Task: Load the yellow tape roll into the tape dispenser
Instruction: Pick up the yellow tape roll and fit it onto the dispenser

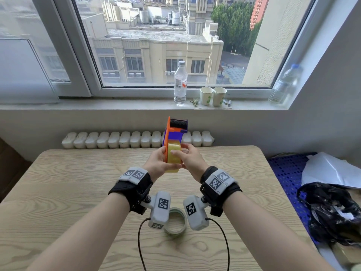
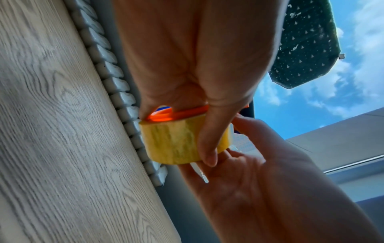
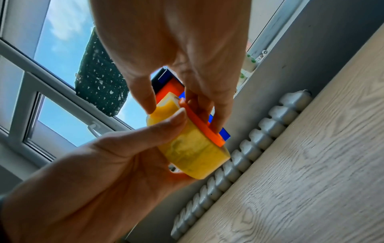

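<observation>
Light wood-grain table [image 1: 78, 192] under a big window, white ribbed radiator [image 1: 117, 139] behind its far edge. Both hands are raised above the table's far half, meeting on the orange-and-blue plastic tape dispenser [image 1: 172, 132], which stands upright with its black roller end on top. Translucent yellow tape roll [image 1: 174, 160] sits against the dispenser's orange side plate at the lower end; whether it is fully seated on the hub is hard to tell, the fingers cover that part. Left hand [image 1: 159, 163] curls round the dispenser's orange plate and the roll, thumb laid across the roll's outer face (clear in the left wrist view [image 2: 207, 131]). Right hand [image 1: 190, 158] pinches the roll from the other side, thumb on its rim, fingers behind the orange plate. An empty grey-white cardboard tape core [image 1: 175, 222] lies flat on the table near the person. On the windowsill: clear plastic water bottle [image 1: 180, 83] and two paper cups [image 1: 213, 95] just beside it.
</observation>
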Motion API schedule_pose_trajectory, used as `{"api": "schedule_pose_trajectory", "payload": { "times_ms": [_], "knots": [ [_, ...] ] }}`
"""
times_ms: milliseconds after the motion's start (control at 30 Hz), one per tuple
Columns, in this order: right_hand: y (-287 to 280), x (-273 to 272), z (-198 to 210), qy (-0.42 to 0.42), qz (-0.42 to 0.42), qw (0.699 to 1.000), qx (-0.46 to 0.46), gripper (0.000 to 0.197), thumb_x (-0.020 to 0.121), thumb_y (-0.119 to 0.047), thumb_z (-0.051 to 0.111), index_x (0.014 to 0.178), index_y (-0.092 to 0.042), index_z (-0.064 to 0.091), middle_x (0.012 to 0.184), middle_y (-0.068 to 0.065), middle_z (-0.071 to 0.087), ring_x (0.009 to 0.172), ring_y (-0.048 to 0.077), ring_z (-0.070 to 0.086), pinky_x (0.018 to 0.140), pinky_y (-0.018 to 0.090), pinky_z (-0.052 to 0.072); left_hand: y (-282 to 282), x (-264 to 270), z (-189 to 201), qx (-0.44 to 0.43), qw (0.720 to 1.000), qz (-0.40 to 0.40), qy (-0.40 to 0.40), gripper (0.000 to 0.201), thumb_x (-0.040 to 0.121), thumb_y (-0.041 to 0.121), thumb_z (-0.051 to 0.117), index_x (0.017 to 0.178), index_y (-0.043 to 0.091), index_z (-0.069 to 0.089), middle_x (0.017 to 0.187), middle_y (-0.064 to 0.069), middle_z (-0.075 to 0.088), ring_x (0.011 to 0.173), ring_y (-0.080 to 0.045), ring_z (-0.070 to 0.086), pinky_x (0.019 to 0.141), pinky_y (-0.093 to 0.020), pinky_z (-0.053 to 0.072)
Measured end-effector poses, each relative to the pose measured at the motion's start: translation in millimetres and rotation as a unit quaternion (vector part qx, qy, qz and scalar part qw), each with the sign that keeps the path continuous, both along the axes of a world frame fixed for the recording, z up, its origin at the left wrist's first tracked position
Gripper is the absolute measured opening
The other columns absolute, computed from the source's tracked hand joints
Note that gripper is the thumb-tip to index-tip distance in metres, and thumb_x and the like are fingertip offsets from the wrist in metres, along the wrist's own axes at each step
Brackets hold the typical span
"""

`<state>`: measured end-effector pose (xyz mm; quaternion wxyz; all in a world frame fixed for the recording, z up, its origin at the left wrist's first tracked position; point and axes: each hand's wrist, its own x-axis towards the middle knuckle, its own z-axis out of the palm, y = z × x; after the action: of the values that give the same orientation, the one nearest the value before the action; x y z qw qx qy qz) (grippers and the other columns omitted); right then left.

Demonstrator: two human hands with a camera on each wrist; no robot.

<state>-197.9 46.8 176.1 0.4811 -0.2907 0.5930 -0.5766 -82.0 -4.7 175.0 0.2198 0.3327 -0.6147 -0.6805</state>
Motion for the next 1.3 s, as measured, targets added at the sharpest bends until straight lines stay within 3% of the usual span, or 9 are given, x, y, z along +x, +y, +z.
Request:
{"api": "schedule_pose_trajectory", "payload": {
  "times_ms": [100, 300, 467, 567, 700, 967, 1033, 1133, 1300],
  "knots": [
    [-2, 3, -2, -0.018, -0.009, 1.000, 0.002, 0.044, 0.085, -0.009, 0.061, 0.126, -0.003, 0.046, 0.117, 0.017, 0.062, 0.103, 0.030, 0.063, 0.071, 0.030, 0.053, 4, -2, 0, -0.012, 1.000, 0.004, -0.009, 0.056, 0.070, -0.013, 0.069, 0.120, 0.004, 0.051, 0.103, -0.011, 0.067, 0.083, -0.015, 0.069, 0.071, -0.024, 0.058],
    [2, -2, -4, -0.030, 0.035, 0.999, -0.008, 0.042, 0.086, 0.000, 0.052, 0.127, -0.003, 0.046, 0.117, 0.021, 0.062, 0.096, 0.028, 0.063, 0.071, 0.031, 0.052, 4, -1, 1, -0.010, 1.000, 0.000, -0.017, 0.057, 0.071, -0.008, 0.071, 0.123, 0.006, 0.051, 0.109, -0.014, 0.067, 0.095, -0.022, 0.068, 0.078, -0.029, 0.057],
    [8, -5, -7, -0.006, 0.062, 0.998, -0.016, 0.034, 0.086, 0.000, 0.055, 0.119, -0.007, 0.055, 0.116, 0.020, 0.064, 0.105, 0.031, 0.063, 0.092, 0.044, 0.051, 5, 2, 2, -0.007, 1.000, -0.003, -0.019, 0.053, 0.071, -0.005, 0.072, 0.120, 0.005, 0.053, 0.110, -0.016, 0.066, 0.099, -0.026, 0.066, 0.085, -0.036, 0.055],
    [7, -5, -9, -0.002, 0.048, 0.999, -0.012, 0.036, 0.086, -0.005, 0.059, 0.122, -0.006, 0.055, 0.116, 0.018, 0.065, 0.107, 0.032, 0.063, 0.093, 0.045, 0.051, 6, 0, 2, -0.011, 1.000, -0.005, -0.025, 0.052, 0.071, -0.004, 0.071, 0.119, 0.005, 0.053, 0.110, -0.015, 0.067, 0.098, -0.025, 0.066, 0.085, -0.036, 0.055],
    [4, -4, -12, -0.005, 0.028, 1.000, 0.001, 0.044, 0.084, -0.012, 0.064, 0.125, -0.006, 0.051, 0.115, 0.015, 0.066, 0.105, 0.030, 0.064, 0.093, 0.047, 0.051, 7, -3, 2, -0.019, 0.999, -0.006, -0.029, 0.051, 0.072, -0.007, 0.070, 0.118, 0.005, 0.053, 0.107, -0.013, 0.067, 0.091, -0.019, 0.067, 0.076, -0.027, 0.057],
    [2, -3, -11, -0.007, 0.003, 1.000, 0.009, 0.042, 0.083, -0.015, 0.064, 0.122, -0.006, 0.053, 0.117, 0.017, 0.064, 0.102, 0.030, 0.065, 0.076, 0.035, 0.053, 9, -7, 0, -0.055, 0.997, 0.002, -0.054, 0.052, 0.072, -0.005, 0.072, 0.119, 0.004, 0.052, 0.109, -0.016, 0.066, 0.097, -0.027, 0.067, 0.082, -0.036, 0.056],
    [1, -3, -10, 0.001, 0.006, 1.000, 0.017, 0.038, 0.084, -0.015, 0.062, 0.120, -0.007, 0.055, 0.117, 0.017, 0.064, 0.101, 0.029, 0.065, 0.076, 0.035, 0.054, 9, -7, 0, -0.049, 0.997, 0.001, -0.054, 0.052, 0.072, -0.005, 0.071, 0.119, 0.003, 0.052, 0.109, -0.018, 0.066, 0.098, -0.029, 0.066, 0.083, -0.038, 0.056],
    [2, -5, -5, -0.011, 0.020, 0.999, 0.027, 0.033, 0.088, -0.012, 0.055, 0.121, -0.006, 0.055, 0.110, 0.013, 0.065, 0.091, 0.023, 0.065, 0.069, 0.030, 0.053, 8, -5, 0, -0.023, 0.999, 0.001, -0.044, 0.052, 0.072, -0.004, 0.072, 0.119, 0.003, 0.052, 0.109, -0.019, 0.066, 0.100, -0.030, 0.066, 0.086, -0.039, 0.055],
    [11, -14, 3, -0.072, 0.072, 0.995, 0.017, 0.028, 0.091, -0.004, 0.042, 0.113, -0.009, 0.059, 0.095, 0.008, 0.061, 0.087, 0.019, 0.058, 0.077, 0.032, 0.047, 4, 3, 2, 0.012, 1.000, -0.012, -0.013, 0.054, 0.074, -0.010, 0.066, 0.124, 0.002, 0.050, 0.109, -0.017, 0.065, 0.094, -0.023, 0.066, 0.078, -0.027, 0.057]
  ]
}}
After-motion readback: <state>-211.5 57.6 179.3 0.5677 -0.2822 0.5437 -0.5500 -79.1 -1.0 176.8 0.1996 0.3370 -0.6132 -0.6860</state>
